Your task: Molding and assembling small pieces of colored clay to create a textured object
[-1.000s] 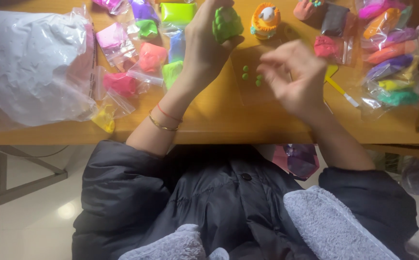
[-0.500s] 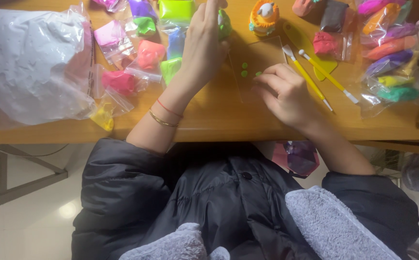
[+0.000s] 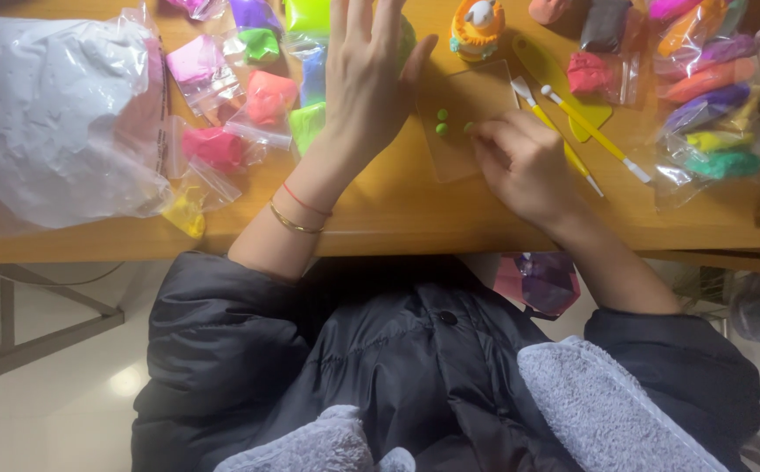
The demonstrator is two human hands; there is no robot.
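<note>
Crowding your open left hand (image 3: 369, 79), clay bags (image 3: 249, 96) cover the desk (image 3: 397, 210); your right hand (image 3: 524, 166) pinches a green ball (image 3: 469, 128) beside yellow tools (image 3: 572, 140).

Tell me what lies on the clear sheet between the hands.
On the clear sheet, two small green clay balls show; the right hand covers its right edge, hiding anything beneath. The left hand stays beside it.

You are at a hobby craft station: wooden desk (image 3: 380, 214), bagged coloured modelling clay (image 3: 222, 149), yellow sculpting tools (image 3: 594, 131), tiled floor (image 3: 48, 402).
</note>
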